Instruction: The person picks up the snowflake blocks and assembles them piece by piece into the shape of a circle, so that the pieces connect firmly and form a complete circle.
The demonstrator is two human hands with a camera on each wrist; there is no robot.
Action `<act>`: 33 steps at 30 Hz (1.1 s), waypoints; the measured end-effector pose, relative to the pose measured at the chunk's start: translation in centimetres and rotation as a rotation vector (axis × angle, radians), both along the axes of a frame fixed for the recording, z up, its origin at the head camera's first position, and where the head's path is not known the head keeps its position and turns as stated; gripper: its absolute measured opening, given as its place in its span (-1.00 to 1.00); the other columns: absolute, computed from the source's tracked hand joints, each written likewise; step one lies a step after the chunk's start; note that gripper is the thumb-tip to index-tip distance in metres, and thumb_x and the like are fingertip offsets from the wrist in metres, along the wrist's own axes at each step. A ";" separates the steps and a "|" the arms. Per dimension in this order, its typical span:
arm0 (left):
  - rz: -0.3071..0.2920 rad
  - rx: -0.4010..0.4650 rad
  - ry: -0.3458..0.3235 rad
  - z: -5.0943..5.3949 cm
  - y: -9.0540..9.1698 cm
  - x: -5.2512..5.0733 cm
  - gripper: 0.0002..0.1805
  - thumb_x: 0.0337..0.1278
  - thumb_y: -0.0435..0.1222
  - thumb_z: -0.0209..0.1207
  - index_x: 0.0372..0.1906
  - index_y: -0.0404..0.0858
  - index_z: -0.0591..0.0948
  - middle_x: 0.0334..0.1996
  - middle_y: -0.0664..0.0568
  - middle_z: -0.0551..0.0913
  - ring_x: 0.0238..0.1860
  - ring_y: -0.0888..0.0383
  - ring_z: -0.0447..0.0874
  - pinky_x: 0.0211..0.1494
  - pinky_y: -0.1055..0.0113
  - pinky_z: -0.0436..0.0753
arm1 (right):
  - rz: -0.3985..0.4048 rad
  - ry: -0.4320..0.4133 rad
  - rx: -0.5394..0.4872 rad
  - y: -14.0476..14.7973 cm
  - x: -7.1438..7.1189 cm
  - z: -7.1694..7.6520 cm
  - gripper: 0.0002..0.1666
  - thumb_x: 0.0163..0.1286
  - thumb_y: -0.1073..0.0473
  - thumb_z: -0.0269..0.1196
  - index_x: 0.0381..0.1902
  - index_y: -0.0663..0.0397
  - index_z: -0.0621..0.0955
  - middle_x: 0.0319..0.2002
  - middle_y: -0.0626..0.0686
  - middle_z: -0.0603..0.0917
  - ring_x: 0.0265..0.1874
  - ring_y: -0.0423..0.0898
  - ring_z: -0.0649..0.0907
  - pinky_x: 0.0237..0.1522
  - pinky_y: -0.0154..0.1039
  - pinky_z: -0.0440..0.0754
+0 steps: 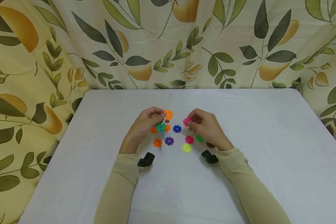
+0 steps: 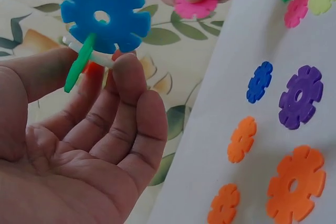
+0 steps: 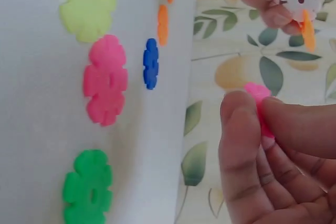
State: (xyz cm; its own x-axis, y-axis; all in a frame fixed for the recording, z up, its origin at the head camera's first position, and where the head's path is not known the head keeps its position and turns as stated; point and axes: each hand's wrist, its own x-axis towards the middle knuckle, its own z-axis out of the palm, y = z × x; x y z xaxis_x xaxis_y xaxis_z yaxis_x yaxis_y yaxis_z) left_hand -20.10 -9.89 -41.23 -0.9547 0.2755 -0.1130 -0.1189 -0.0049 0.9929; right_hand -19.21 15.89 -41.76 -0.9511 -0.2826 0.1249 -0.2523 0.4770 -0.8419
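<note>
Pinching pink disc (image 1: pixel 186 121) by edge, gap between hands (image 1: pixel 143 125) (image 1: pixel 208 126)

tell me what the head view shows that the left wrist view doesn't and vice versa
Only head: two black pieces, a brown disc and the sleeves.
Only left wrist: the palm of the left hand and the broad face of the blue disc it holds up.
Both: the right hand pinching a pink disc, and a purple disc.

The single pinched disc (image 1: pixel 186 122) is pink, the backdrop (image 1: pixel 168 73) leaf-patterned.
</note>
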 end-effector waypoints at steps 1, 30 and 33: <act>-0.010 -0.008 0.000 0.0 0.1 0.0 -0.82 0.57 -0.32 0.20 0.02 -0.37 0.69 -0.13 -0.04 0.74 -0.10 0.06 0.65 0.08 0.30 0.60 | 0.002 -0.002 -0.018 0.0 0.0 0.1 -0.89 0.46 0.46 0.36 -0.12 0.28 0.65 -0.29 0.18 0.75 -0.36 0.12 0.76 -0.30 -0.17 0.76; -0.054 -0.067 0.025 0.3 2.6 0.7 -0.76 0.62 -0.30 0.19 -0.15 -0.39 0.73 -0.13 -0.10 0.75 -0.09 0.05 0.61 -0.07 0.31 0.56 | 0.075 0.156 -0.236 -1.1 1.0 1.0 -0.91 0.42 0.52 0.38 -0.17 0.34 0.70 -0.25 0.21 0.78 -0.31 0.05 0.79 -0.14 -0.21 0.79; -0.023 -0.056 0.023 0.3 3.0 0.9 -0.78 0.60 -0.32 0.20 -0.18 -0.40 0.74 -0.17 -0.10 0.76 -0.15 0.07 0.66 -0.12 0.34 0.58 | 0.070 0.208 -0.224 -1.2 1.1 1.1 -0.91 0.39 0.55 0.39 -0.23 0.35 0.71 -0.29 0.20 0.79 -0.35 0.05 0.79 -0.18 -0.17 0.79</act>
State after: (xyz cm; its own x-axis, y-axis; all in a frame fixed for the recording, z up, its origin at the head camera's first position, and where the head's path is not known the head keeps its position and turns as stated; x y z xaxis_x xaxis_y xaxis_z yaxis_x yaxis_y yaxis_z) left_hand -19.22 -6.92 -40.90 -0.9506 0.2913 -0.1070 -0.0955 0.0535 0.9940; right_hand -18.16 14.69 -40.71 -0.8779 -0.2901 0.3809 -0.4555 0.2610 -0.8511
